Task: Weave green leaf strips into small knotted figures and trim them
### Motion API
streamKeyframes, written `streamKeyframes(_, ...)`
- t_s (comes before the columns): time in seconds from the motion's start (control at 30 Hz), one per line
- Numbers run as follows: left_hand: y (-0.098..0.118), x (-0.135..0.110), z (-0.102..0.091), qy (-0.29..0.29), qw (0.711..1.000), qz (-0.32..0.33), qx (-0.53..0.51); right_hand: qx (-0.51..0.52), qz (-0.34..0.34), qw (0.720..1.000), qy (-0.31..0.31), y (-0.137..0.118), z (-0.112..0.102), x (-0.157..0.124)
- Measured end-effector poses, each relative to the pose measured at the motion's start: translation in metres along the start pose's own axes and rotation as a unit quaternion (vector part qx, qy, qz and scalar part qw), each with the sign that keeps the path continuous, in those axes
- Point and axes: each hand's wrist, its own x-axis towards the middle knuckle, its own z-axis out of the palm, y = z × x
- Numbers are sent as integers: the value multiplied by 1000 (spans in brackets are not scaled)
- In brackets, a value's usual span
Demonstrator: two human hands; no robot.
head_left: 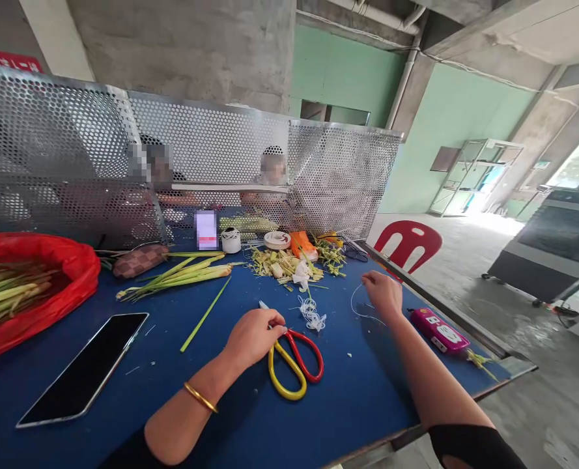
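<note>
My left hand [253, 335] is closed over the middle of a pair of scissors [289, 395] with one red and one yellow handle. The blades are mostly under the fingers; a tip shows beyond them. My right hand [381, 294], raised above the right side of the blue table, pinches a thin white string [353, 311] that curves down towards the tabletop. Between the hands lies a tangle of white string [312, 316]. Left of the scissors, a single green stalk [205, 316] rests on the table, with a bunch of pale green stalks [186, 277] behind it.
At left stand a red bag [81, 264] of stalks and a phone [81, 371] lying flat. Trimmings [274, 260], a tape roll [277, 240] and a propped phone [206, 230] line the back. A perforated metal screen [211, 143] rises behind. A purple case [438, 330] lies right.
</note>
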Motion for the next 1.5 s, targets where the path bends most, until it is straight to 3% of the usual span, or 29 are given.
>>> streamKeyframes(0.1,-5,-2,-2,-5,1000,-4,-8,17,29,998,-56,22,4,11)
streamKeyframes(0.27,-5,-2,-5,-7,1000,-12,-12,2,15,993,-120,42,5,18)
streamKeyframes(0.57,-3,-3,-8,-14,1000,-22,-1,-63,13,997,-52,44,-30,34)
streamKeyframes(0.7,-1,-1,-8,-12,1000,-24,3,-14,-19,999,-28,12,-34,13)
streamKeyframes(0.9,-1,-1,-4,20,1000,-21,-6,121,-135,970,-162,-71,11,-39)
streamKeyframes(1.0,-3,-3,-4,43,999,-15,-27,161,-139,962,-170,-95,30,-44)
streamKeyframes(1.13,-9,0,-5,78,995,-19,-66,242,-124,947,-173,-114,37,-31)
streamKeyframes(1.27,-15,5,-5,150,973,-42,-172,379,-131,895,-194,-144,32,-26)
streamKeyframes(1.4,-18,8,-5,248,907,-43,-338,500,-137,828,-211,-175,31,-41)
streamKeyframes(1.5,-20,9,-6,268,879,-43,-392,554,-135,793,-215,-184,34,-56)
